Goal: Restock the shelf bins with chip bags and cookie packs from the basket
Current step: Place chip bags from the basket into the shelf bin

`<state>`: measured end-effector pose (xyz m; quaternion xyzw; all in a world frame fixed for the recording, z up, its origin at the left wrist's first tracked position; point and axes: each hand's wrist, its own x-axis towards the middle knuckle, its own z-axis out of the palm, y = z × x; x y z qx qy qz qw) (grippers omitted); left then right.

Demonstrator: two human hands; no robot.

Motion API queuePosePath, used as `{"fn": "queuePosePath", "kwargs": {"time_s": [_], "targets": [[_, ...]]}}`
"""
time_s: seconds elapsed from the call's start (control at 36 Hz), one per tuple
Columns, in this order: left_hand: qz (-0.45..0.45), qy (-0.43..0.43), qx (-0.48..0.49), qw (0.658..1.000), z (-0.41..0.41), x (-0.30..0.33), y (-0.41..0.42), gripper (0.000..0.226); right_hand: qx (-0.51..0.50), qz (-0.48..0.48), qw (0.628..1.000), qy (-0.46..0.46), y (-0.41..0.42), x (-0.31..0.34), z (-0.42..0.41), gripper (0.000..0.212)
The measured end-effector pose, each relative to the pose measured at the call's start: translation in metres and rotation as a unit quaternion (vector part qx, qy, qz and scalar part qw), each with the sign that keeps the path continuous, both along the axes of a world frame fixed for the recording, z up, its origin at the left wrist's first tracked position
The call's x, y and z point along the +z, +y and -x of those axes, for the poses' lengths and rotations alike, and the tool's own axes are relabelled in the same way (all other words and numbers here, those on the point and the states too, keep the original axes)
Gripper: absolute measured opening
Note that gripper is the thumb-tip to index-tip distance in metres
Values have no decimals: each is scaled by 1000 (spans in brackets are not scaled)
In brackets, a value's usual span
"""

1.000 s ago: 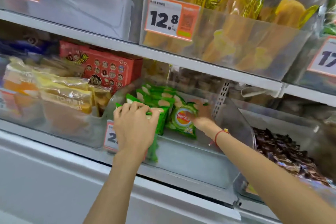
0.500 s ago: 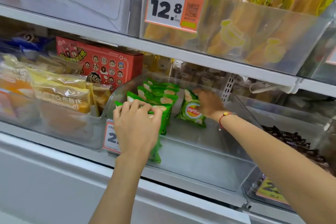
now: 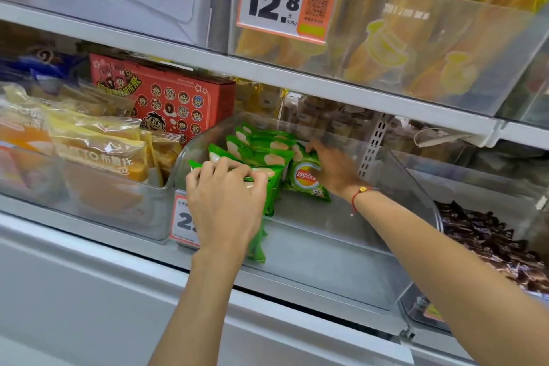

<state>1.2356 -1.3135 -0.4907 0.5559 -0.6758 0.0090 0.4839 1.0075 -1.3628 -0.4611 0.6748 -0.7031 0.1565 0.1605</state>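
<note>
A clear plastic bin on the middle shelf holds a row of upright green chip bags along its left side. My left hand grips the top of the frontmost green bag, fingers curled over its edge. My right hand reaches deeper into the bin and holds a green Lay's bag that stands to the right of the row, facing me. The basket is out of view.
Left of the bin, another clear bin carries yellow bread packs, with a red box behind. Dark wrapped snacks fill the bin on the right. The shelf above holds yellow packs behind a 12.8 price tag.
My right hand has carried the Lay's bag a little farther back and closer to the row of green bags. My left hand has stayed on the front bag.
</note>
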Motion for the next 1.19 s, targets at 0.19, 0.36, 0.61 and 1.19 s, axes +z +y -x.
{"fn": "queuePosePath", "kwargs": {"time_s": [0.19,0.36,0.61,1.19], "targets": [[-5,-12,0,1000,-2,1,0,45,7,-61,997,51,0,0,-8,52],[-47,-18,-23,998,-4,15,5,33,-2,-142,987,78,9,31,-9,66],[-22,-46,-95,994,12,65,43,23,68,-129,987,-65,99,58,-30,39],[-382,-486,-271,738,42,-58,190,34,9,-342,895,-287,336,-128,-27,13]]}}
